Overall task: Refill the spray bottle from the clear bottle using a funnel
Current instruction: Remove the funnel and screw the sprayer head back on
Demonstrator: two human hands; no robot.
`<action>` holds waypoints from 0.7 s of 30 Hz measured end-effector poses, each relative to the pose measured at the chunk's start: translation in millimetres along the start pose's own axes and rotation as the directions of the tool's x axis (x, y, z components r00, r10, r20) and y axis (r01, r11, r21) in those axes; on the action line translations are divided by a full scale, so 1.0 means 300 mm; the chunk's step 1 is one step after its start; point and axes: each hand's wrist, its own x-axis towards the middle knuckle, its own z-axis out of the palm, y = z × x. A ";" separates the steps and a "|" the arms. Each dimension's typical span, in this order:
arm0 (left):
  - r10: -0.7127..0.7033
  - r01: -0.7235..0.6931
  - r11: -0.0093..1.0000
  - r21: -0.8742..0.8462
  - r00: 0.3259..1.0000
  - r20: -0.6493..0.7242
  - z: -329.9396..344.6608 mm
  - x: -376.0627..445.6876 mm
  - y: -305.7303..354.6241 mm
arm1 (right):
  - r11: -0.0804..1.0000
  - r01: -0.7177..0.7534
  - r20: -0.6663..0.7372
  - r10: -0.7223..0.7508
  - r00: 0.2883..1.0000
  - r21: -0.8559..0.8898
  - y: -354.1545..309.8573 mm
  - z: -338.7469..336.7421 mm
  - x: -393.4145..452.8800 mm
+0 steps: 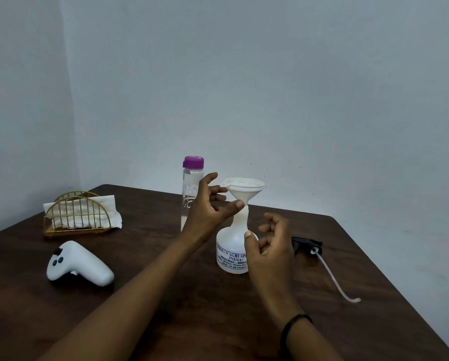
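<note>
a person's two bare forearms reach in from the bottom edge over a dark wooden table point(166, 321) set in a corner of pale walls. the left hand point(207, 204) is raised beside the white funnel point(244, 188), fingers spread and loosely bent, the thumb tip at the funnel's narrow stem; whether it presses the stem cannot be told, and it grips nothing. the right hand point(270, 246), a dark band on its wrist, hovers at the side of the white spray bottle point(231, 251), fingers relaxed and partly curled, thumb tip against the bottle's shoulder, holding nothing. the funnel stands upright in the neck of the spray bottle, which stands near the middle of the table. the clear bottle point(190, 194), its purple cap on, stands upright just behind the left hand. the black spray head point(306, 244) with its long tube lies on the table right of the spray bottle. at left sit a white controller point(80, 264) and a gold wire holder point(75, 214) of napkins.
</note>
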 end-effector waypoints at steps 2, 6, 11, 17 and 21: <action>-0.023 0.024 0.999 -0.027 0.999 0.035 0.019 -0.001 0.012 | 1.000 -0.022 0.015 0.022 1.000 -0.013 0.001 0.001 0.002; -0.013 0.013 1.000 0.026 1.000 0.027 0.029 0.010 0.024 | 0.997 -0.027 0.056 0.031 0.998 -0.065 0.001 0.000 0.005; 0.002 -0.004 0.996 0.085 1.000 0.022 0.022 0.023 0.025 | 0.987 -0.024 0.110 0.041 0.993 -0.159 -0.010 -0.003 -0.001; 0.049 -0.048 0.992 0.118 0.999 0.000 0.030 0.030 0.040 | 0.981 -0.031 0.147 0.060 0.987 -0.190 -0.017 -0.007 -0.004; 0.072 -0.065 0.995 0.078 0.994 -0.084 0.032 0.048 0.058 | 0.977 -0.033 0.177 0.072 0.982 -0.212 -0.026 -0.012 -0.010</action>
